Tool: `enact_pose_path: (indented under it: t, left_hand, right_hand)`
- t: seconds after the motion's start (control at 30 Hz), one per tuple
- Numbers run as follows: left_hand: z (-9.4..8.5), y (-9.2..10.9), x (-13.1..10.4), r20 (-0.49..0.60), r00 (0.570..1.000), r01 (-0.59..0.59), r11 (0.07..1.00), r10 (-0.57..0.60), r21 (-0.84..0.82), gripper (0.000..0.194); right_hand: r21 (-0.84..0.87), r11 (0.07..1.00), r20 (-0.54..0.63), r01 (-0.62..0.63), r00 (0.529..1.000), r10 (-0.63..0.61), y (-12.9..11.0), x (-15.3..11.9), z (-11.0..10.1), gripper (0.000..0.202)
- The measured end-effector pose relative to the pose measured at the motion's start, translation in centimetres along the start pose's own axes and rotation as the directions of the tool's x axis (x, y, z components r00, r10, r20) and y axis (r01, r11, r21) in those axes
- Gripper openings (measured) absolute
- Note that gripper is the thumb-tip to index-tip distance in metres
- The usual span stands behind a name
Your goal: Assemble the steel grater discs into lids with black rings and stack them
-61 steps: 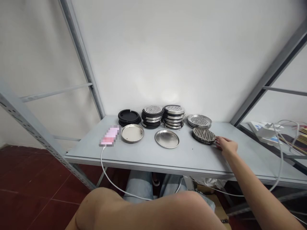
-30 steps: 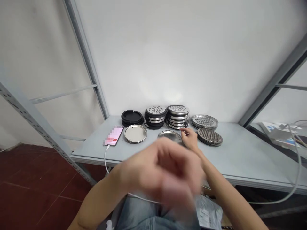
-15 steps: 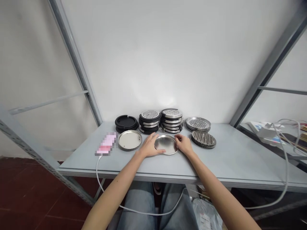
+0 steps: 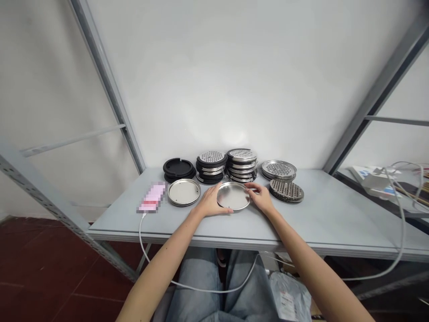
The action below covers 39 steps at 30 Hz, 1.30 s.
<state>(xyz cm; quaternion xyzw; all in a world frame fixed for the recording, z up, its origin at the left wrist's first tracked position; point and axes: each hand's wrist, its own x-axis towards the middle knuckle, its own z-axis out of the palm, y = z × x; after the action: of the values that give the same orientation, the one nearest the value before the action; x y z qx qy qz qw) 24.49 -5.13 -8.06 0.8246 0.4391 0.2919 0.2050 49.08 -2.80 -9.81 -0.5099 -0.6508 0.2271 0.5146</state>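
As the metal dish [image 4: 233,196] is held just below mid-frame, its left rim is clasped by the left hand [image 4: 211,202], thumb spread, its right pinched by the right hand [image 4: 262,197].

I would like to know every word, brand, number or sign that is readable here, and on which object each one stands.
No text is readable.
Phone: screen pixelated.
Label on the plastic bag: printed, too small and blurred.
Blue-and-white packaging at right: print too small.
Shallow metal dish between the hands: no marking I can make out.
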Motion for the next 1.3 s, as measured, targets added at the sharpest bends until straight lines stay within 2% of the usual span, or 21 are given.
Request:
enact_pose_path:
  t: [0.27,0.43,0.57,0.7,1.0,1.3]
  left_hand:
    - [-0.3,0.3,-0.3,-0.062,0.998,-0.029,1.0,0.028,-0.01,0.112]
    - [-0.1,0.2,-0.2,0.005,0.995,-0.099,0.995,0.099,0.03,0.113]
    - [-0.1,0.2,-0.2,0.048,0.997,-0.062,0.995,0.058,0.078,0.117]
    - [-0.1,0.3,-0.3,0.086,0.996,0.008,0.995,-0.017,0.095,0.129]
    - [0.0,-0.1,-0.1,0.167,0.986,-0.038,0.992,0.017,0.122,0.137]
    - [0.2,0.0,-0.2,0.133,0.989,-0.073,0.992,0.059,0.105,0.13]
  right_hand:
    - [0.155,0.986,0.051,-0.067,0.997,0.06,-0.2,-0.2,0.0,0.033]
    - [0.226,0.969,0.056,-0.095,0.995,0.084,0.0,0.0,0.0,0.039]
    - [0.286,0.953,0.073,-0.101,0.994,0.084,-0.2,-0.1,-0.2,0.038]
    - [0.273,0.958,0.136,-0.09,0.989,0.054,-0.5,-0.3,-0.4,0.034]
    - [0.28,0.957,0.295,-0.075,0.955,-0.011,-1.3,-0.6,-0.5,0.026]
    - [0.277,0.958,0.312,-0.071,0.95,-0.02,-0.6,-0.6,-0.4,0.029]
